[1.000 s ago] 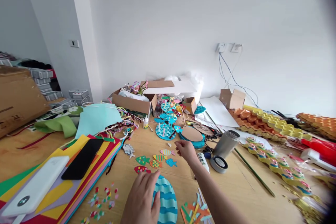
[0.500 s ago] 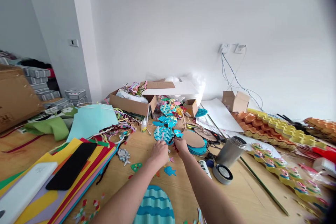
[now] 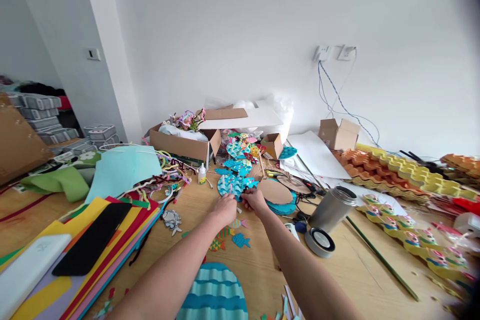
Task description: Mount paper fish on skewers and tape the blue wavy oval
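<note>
Both my hands are close together at mid-table, by the near edge of a blue wavy disc (image 3: 229, 185) decorated with paler patterns. My left hand (image 3: 225, 208) is closed, its fingers curled at the disc's near edge. Just to its right, my right hand (image 3: 254, 201) makes a pinch; what lies between its fingertips is too small to make out. A blue spotted paper fish (image 3: 250, 183) shows just beyond the right fingers. Nearer me are a blue paper fish (image 3: 240, 240), other patterned fish (image 3: 216, 244) and a large blue striped wavy oval (image 3: 215, 295).
A small glue bottle (image 3: 202, 175) stands left of the disc. Right of my hands are a brown cardboard oval (image 3: 275, 191), a steel flask (image 3: 333, 207) and its lid (image 3: 319, 243). Coloured sheets (image 3: 101, 255) with a black phone (image 3: 92, 240) lie left; egg trays (image 3: 378, 172) lie right.
The view has shifted slightly. My right hand has moved a little left and farther away, closer to the disc, and the spotted fish now sits nearer the disc's right edge. My left hand stays by the disc.
</note>
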Tool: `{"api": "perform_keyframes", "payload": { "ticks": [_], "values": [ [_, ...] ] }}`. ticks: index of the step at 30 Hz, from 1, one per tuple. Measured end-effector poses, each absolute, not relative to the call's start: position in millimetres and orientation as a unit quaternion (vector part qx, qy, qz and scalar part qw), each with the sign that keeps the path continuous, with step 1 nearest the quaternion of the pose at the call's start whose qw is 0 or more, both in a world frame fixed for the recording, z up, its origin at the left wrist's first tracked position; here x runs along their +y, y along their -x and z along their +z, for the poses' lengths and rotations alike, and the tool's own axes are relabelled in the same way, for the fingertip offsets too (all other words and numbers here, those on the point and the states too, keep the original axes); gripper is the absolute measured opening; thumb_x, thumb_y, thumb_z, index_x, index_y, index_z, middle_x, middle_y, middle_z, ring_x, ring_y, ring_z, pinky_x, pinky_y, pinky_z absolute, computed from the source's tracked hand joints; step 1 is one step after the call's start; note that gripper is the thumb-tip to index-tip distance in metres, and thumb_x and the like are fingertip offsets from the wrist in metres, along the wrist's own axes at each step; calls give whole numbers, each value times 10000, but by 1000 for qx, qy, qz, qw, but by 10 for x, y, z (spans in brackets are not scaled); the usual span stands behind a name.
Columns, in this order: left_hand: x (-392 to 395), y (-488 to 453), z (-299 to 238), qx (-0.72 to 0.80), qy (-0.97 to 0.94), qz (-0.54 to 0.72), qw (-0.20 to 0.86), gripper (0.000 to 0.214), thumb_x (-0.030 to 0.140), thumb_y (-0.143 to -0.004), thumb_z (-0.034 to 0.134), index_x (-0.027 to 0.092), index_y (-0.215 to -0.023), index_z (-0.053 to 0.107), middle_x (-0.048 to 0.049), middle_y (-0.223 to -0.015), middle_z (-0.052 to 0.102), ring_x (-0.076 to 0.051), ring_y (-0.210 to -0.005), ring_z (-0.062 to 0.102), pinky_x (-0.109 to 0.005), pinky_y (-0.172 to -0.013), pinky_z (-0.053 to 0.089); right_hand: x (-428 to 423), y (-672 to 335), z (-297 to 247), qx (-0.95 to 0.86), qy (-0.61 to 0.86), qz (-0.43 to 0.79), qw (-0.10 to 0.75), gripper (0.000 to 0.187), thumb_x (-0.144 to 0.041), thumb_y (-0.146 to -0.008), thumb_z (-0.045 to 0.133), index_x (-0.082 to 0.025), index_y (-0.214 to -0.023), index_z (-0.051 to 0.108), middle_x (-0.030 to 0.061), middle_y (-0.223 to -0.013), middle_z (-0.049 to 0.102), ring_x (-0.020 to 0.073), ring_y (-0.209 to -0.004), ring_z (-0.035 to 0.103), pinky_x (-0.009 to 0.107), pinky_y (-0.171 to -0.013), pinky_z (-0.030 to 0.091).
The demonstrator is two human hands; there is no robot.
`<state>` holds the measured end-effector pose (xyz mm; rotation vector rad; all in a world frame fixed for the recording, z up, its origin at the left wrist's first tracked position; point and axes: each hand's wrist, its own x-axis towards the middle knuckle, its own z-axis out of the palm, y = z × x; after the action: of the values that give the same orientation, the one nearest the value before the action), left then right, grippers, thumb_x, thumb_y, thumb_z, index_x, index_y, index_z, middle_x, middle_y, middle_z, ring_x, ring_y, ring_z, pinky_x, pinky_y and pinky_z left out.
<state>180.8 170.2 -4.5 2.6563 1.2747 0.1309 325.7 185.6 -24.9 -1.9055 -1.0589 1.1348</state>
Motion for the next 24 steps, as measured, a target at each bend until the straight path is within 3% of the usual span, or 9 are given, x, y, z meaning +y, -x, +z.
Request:
{"api": "perform_keyframes", "payload": {
  "ticks": [12, 24],
  "values": [
    [1734, -1803, -40, 420, -902, 34, 95, 294, 104, -760, 454, 126, -961, 667, -140, -1146, 588, -264, -1121, 495, -360, -924, 436, 1881, -3316, -328, -545, 749, 309, 214, 307, -325, -899, 548, -160, -1157, 552, 74, -1148, 584, 194, -956, 601, 394, -804, 517],
    [1733, -1808, 4, 420, -902, 20, 94, 307, 97, -754, 456, 141, -976, 664, -131, -1157, 586, -248, -1123, 491, -346, -944, 425, 1851, -3323, -325, -587, 740, 266, 193, 303, -323, -900, 546, -156, -1153, 551, 72, -1126, 592, 186, -931, 608, 384, -787, 522]
  ]
}}
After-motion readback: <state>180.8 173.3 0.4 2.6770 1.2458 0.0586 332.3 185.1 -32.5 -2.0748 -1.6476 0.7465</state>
